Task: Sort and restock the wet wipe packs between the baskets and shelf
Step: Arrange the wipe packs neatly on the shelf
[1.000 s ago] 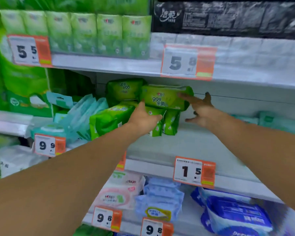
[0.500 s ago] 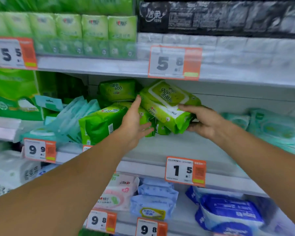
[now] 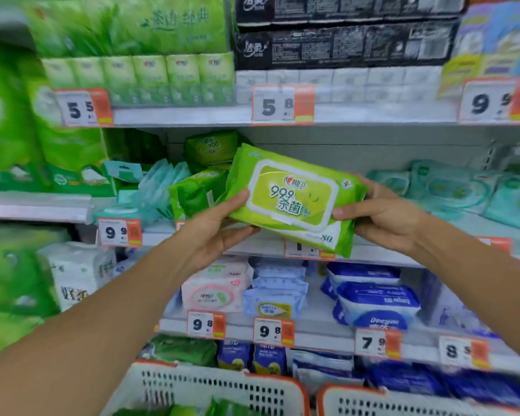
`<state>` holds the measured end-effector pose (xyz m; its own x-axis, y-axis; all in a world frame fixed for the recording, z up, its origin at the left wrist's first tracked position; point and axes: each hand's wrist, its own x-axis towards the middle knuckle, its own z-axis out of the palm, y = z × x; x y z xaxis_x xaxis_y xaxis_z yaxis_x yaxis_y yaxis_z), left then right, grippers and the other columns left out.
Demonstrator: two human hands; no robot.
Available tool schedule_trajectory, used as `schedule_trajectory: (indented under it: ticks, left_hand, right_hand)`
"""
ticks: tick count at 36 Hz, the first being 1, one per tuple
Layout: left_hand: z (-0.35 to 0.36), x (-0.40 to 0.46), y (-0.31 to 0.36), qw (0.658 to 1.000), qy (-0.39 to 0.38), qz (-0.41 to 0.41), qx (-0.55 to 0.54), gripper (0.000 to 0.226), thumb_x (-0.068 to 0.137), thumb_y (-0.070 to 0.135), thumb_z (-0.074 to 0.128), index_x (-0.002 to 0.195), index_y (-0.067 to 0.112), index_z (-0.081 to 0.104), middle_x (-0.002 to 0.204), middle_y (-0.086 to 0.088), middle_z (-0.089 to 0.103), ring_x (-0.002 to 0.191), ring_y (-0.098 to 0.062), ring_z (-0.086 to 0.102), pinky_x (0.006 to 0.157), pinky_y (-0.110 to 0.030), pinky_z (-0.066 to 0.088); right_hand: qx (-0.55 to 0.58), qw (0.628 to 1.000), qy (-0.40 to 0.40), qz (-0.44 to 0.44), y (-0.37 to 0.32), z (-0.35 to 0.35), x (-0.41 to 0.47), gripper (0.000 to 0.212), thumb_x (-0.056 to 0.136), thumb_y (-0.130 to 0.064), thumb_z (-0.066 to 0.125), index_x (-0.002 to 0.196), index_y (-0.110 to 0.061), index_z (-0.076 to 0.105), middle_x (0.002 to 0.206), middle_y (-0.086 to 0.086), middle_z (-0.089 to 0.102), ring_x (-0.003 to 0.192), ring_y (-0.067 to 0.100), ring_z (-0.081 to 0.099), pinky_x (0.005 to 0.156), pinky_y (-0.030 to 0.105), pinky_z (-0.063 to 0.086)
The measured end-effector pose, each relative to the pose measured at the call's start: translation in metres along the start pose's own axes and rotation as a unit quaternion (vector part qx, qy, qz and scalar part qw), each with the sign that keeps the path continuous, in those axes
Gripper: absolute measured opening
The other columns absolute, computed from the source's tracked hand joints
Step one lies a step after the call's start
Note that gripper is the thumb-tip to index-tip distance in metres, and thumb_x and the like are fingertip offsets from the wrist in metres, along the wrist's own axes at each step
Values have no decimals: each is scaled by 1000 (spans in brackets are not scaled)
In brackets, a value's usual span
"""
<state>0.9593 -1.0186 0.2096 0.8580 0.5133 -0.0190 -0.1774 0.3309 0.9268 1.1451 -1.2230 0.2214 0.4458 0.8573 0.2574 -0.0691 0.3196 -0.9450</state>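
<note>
A green wet wipe pack [image 3: 291, 199] with a white lid flap is held between both hands in front of the middle shelf [image 3: 373, 253], label facing me. My left hand [image 3: 219, 229] holds its left end, thumb on top and fingers under it. My right hand [image 3: 382, 214] grips its right end. More green packs [image 3: 198, 190] lean in a pile on the shelf behind it, one [image 3: 210, 148] lying on top. Two white baskets with orange rims stand below: the left basket [image 3: 210, 385] holds green packs, the right basket [image 3: 403, 400] shows only its rim.
Teal wipe packs [image 3: 451, 187] lie at the shelf's right and pale teal ones [image 3: 153, 187] at its left. Pink, pale blue and dark blue packs [image 3: 373, 298] fill the shelf below. Green and black tissue bundles sit on the top shelf. Price tags line the shelf edges.
The green pack has come off the shelf pile toward me and turned label-up. Both hands drew back with it. The view dropped, bringing the two baskets into sight.
</note>
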Motion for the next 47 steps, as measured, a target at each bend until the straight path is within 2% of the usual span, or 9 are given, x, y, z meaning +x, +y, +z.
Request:
schedule_trajectory:
  ticks: [7, 13, 19, 22, 26, 34, 36, 42, 47]
  left_hand:
    - [-33, -44, -10, 996, -29, -10, 86, 37, 74, 30, 71, 107, 15, 66, 98, -8, 76, 81, -25, 74, 70, -33, 62]
    - [-71, -87, -72, 975, 63, -108, 182, 25, 90, 35, 64, 108, 18, 63, 94, -11, 72, 73, -26, 70, 74, -33, 62]
    - [-120, -122, -153, 940, 83, -211, 256, 64, 70, 51, 81, 124, 24, 60, 97, 4, 75, 78, -17, 73, 66, -31, 59]
    - [-139, -134, -166, 919, 51, -249, 303, 86, 53, 63, 86, 127, 36, 52, 117, 11, 69, 101, -17, 70, 88, -44, 57]
    - [-152, -146, -175, 886, -4, -282, 368, 75, 63, 57, 83, 128, 41, 51, 120, 17, 65, 110, -11, 61, 94, -38, 47]
    - [-171, -149, -196, 650, -199, -456, 575, 85, 79, 64, 69, 149, 27, 37, 149, 0, 45, 124, -27, 54, 100, -42, 50]
    - [-166, -142, -191, 655, -196, -396, 613, 67, 83, 61, 67, 140, 30, 50, 140, 1, 52, 113, -22, 58, 90, -38, 54]
    - [-129, -82, -115, 865, 19, -103, 491, 19, 91, 33, 68, 105, 20, 70, 102, -2, 72, 91, -18, 71, 83, -38, 59]
    - [-80, -13, -15, 845, 173, 203, 464, 27, 89, 27, 71, 113, 16, 63, 100, 2, 64, 97, -19, 64, 83, -30, 51]
  right_hand:
    - [65, 996, -16, 61, 29, 28, -19, 89, 44, -9, 97, 127, -9, 65, 128, 19, 66, 117, 35, 64, 90, 50, 57]
    - [104, 974, 12, 201, 100, 72, -59, 55, 81, -20, 58, 135, -9, 59, 130, 14, 65, 122, 33, 62, 103, 50, 47]
    - [-46, 954, 37, 293, 198, 93, -88, 81, 63, -5, 84, 137, -13, 53, 122, 14, 70, 105, 30, 71, 92, 51, 56]
    - [-81, 945, 21, 317, 215, 95, -93, 63, 75, 3, 78, 130, -20, 58, 107, 6, 76, 88, 22, 75, 67, 37, 62]
    - [-134, 931, -46, 335, 230, 91, -85, 75, 68, 4, 82, 132, -28, 59, 122, 7, 71, 107, 28, 70, 94, 49, 56]
    - [-384, 778, -208, 452, 287, 75, -106, 66, 83, -25, 80, 142, -17, 53, 134, 8, 58, 111, 23, 63, 76, 31, 59]
    - [-390, 791, -172, 439, 295, 72, -109, 55, 87, -23, 77, 136, -12, 55, 125, 21, 65, 104, 32, 68, 81, 38, 61]
    - [-424, 877, -65, 215, 227, 74, -66, 17, 87, -14, 77, 103, -13, 73, 97, 1, 72, 88, 17, 70, 71, 34, 60]
    - [-310, 942, 111, -67, 105, 102, 18, 25, 84, 6, 71, 84, -19, 70, 79, 10, 70, 69, 19, 66, 66, 34, 60]
